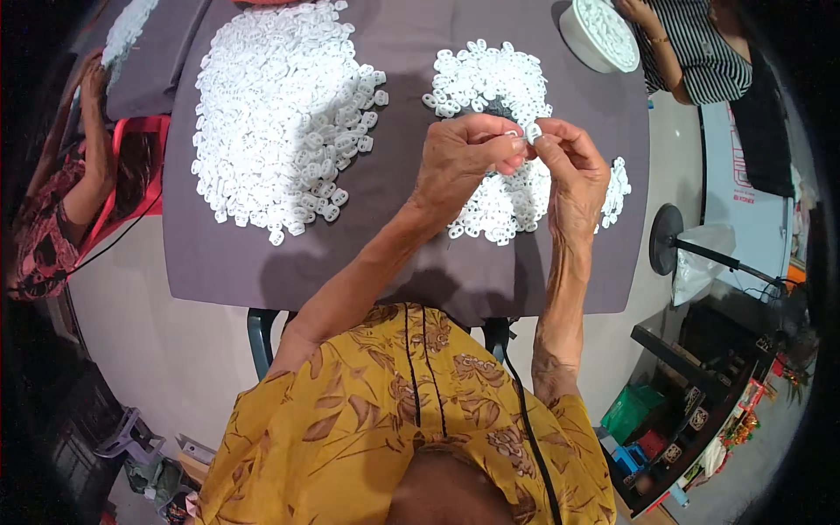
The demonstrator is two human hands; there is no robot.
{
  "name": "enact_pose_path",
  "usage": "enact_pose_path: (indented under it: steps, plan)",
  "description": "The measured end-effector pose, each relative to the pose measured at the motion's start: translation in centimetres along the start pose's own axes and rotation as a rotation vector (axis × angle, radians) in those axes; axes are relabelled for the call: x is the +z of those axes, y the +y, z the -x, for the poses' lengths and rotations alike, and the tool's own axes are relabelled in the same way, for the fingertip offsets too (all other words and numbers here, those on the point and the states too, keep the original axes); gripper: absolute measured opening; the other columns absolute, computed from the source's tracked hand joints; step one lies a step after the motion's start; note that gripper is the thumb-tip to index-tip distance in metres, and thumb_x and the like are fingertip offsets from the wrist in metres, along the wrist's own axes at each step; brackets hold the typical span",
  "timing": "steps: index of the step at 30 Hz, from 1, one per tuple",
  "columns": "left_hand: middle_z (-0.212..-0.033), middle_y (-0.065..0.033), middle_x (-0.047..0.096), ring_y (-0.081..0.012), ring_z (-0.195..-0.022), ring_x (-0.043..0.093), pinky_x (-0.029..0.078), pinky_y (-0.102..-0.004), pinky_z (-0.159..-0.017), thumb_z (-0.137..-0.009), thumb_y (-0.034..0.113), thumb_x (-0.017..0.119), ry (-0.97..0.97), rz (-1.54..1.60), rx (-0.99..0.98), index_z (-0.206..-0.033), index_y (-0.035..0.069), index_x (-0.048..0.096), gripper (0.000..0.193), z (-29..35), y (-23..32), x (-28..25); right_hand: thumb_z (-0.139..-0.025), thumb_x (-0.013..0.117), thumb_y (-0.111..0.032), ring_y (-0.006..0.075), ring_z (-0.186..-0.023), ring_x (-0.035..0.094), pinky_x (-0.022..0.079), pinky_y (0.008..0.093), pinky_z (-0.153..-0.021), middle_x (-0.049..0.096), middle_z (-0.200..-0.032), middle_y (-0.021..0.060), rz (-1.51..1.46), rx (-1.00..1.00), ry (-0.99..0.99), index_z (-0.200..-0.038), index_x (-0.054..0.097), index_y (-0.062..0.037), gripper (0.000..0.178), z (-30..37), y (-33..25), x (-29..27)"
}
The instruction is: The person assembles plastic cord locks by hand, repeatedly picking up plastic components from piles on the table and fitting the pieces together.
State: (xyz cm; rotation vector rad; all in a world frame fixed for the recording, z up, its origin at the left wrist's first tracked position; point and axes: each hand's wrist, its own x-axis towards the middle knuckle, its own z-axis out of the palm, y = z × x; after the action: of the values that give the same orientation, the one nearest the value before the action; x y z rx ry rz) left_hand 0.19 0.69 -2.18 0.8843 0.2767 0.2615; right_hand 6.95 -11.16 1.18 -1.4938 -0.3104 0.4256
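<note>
Above the table, my two hands meet with their fingertips almost touching. Between my right hand's thumb and forefinger is a small white plastic piece with holes in it. My left hand is closed in a pinch right beside that piece; a bit of white shows at its fingertips, too small to name. Below and behind both hands lies a pile of similar white plastic pieces, partly hidden by my fingers. Something dark shows within this pile. A much larger heap of white pieces spreads over the left side of the table.
A grey-brown cloth covers the table. A small cluster of white pieces lies right of my right wrist. At the far right stands a white tub filled with pieces, near a person in stripes. Another person's arm is at left.
</note>
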Motion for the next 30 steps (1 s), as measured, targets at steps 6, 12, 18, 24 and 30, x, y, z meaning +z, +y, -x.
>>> enact_pose_path:
  steps: [6, 12, 18, 24, 30]
  plan:
    - [-0.076, -0.0085, 0.062, -0.0109, -0.067, 0.059, 0.049, -0.0216, -0.06, -0.077, 0.009, 0.061, 0.027, 0.024, 0.006, -0.089, -0.005, 0.06, 0.019, 0.0, -0.2, 0.4, -0.078, 0.06, -0.001, 0.0114, -0.077, 0.055, 0.045, 0.0241, -0.071, 0.059, -0.086, 0.0058, 0.087, -0.043, 0.036, -0.095, 0.059, 0.0035, 0.018, -0.1, -0.1, 0.3]
    - [-0.076, -0.0085, 0.062, -0.0107, -0.066, 0.059, 0.05, -0.0218, -0.06, -0.078, 0.008, 0.06, 0.046, 0.017, 0.016, -0.088, -0.005, 0.06, 0.016, 0.0, -0.2, 0.5, -0.078, 0.059, -0.001, 0.007, -0.068, 0.053, 0.043, 0.0193, -0.063, 0.059, -0.075, 0.0021, 0.154, -0.11, 0.05, -0.092, 0.061, 0.0027, 0.015, -0.1, 0.1, 0.3]
    - [-0.075, -0.0082, 0.062, -0.0108, -0.066, 0.059, 0.05, -0.0218, -0.059, -0.078, 0.008, 0.06, 0.048, 0.021, 0.035, -0.089, -0.005, 0.06, 0.018, 0.1, -0.5, 0.5, -0.078, 0.061, -0.002, 0.0106, -0.079, 0.055, 0.044, 0.0223, -0.073, 0.06, -0.086, 0.0051, 0.229, -0.085, 0.008, -0.095, 0.06, 0.0026, 0.018, 0.1, 0.0, 0.2]
    - [-0.075, -0.0077, 0.062, -0.0088, -0.065, 0.058, 0.049, -0.0208, -0.058, -0.076, 0.007, 0.063, 0.071, -0.021, 0.061, -0.09, -0.006, 0.061, 0.02, 0.1, -1.0, 0.2, -0.078, 0.061, -0.003, 0.009, -0.077, 0.055, 0.044, 0.021, -0.072, 0.061, -0.086, 0.0044, 0.276, -0.085, 0.003, -0.094, 0.061, 0.0021, 0.017, 0.1, 0.3, 0.1]
    - [-0.073, -0.0065, 0.062, -0.0077, -0.065, 0.057, 0.048, -0.0201, -0.058, -0.075, 0.006, 0.063, 0.058, -0.059, 0.1, -0.091, -0.006, 0.06, 0.02, -0.2, -1.4, 0.1, -0.079, 0.06, -0.003, 0.0087, -0.077, 0.054, 0.043, 0.0202, -0.069, 0.06, -0.085, 0.0038, 0.323, -0.094, -0.03, -0.092, 0.062, 0.0022, 0.014, 0.0, 0.5, -0.2]
